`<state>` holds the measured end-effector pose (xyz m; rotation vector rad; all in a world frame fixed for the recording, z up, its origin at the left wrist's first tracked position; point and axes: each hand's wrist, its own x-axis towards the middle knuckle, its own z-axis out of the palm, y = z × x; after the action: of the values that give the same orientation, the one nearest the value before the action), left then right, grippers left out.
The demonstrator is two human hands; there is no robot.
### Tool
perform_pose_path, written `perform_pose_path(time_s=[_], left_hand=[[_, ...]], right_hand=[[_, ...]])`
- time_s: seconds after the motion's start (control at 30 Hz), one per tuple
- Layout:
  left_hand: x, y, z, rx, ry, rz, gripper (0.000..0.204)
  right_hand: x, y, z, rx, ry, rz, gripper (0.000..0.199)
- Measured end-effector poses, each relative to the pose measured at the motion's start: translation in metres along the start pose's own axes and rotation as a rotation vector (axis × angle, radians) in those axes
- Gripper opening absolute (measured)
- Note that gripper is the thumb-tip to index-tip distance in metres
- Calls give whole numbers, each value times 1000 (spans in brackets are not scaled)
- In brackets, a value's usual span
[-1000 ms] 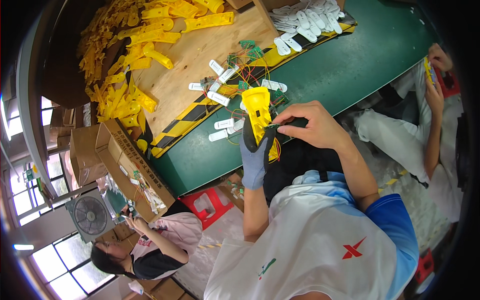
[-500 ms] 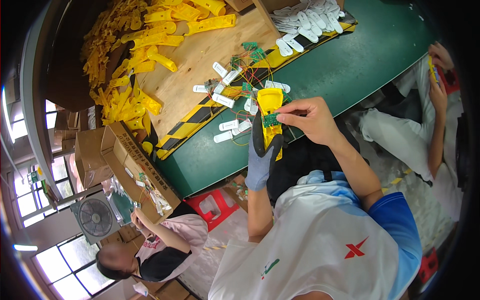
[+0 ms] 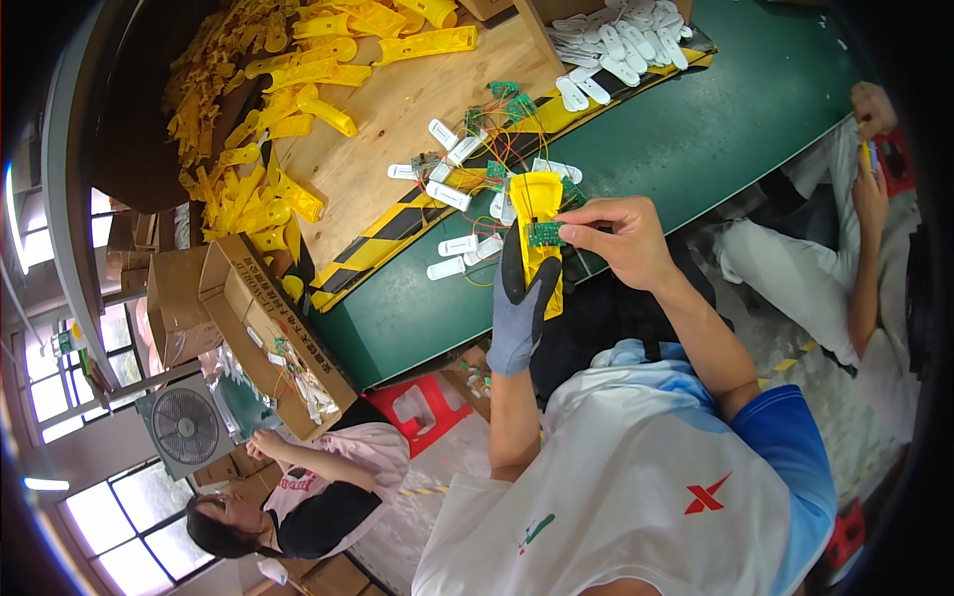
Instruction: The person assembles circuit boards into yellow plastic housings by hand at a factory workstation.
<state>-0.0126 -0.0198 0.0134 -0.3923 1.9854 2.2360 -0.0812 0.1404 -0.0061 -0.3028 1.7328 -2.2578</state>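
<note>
My left hand [image 3: 522, 313], in a grey-blue glove with black fingers, is closed round a long yellow plastic housing [image 3: 538, 189], its hollow side showing. Bare, my right hand [image 3: 628, 241] pinches the right end of a small green circuit board [image 3: 546, 234] between thumb and fingertips. The board lies across the middle of the housing; whether it rests inside or just above cannot be made out. Just beyond the housing are several white plastic pieces [image 3: 450, 195] joined by thin red and yellow wires to other green boards [image 3: 519, 106].
Yellow housings [image 3: 318, 77] are heaped on a plywood board [image 3: 397, 109] edged with striped tape. White covers [image 3: 621, 50] pile up at the far side of the green table [image 3: 755, 89]. A cardboard box [image 3: 268, 328] stands at left. One co-worker [image 3: 328, 487] sits left, another [image 3: 845, 228] right.
The green board has turned more level and shows more of its face. My left hand still holds the housing. At left, the co-worker's hands have drawn back slightly from the box.
</note>
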Motion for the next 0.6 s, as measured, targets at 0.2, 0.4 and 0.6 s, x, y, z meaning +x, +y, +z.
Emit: perform_pose_path(time_s=[0.2,0.4,0.6], left_hand=[[-1,7,2,-6,10,-13,54],[0,4,1,-80,20,-35,51],[-1,5,2,-15,27,6,52]], right_hand=[[1,-2,2,-20,17,-21,16],[2,0,0,21,-8,-18,18],[1,1,-2,4,-9,-37,17]])
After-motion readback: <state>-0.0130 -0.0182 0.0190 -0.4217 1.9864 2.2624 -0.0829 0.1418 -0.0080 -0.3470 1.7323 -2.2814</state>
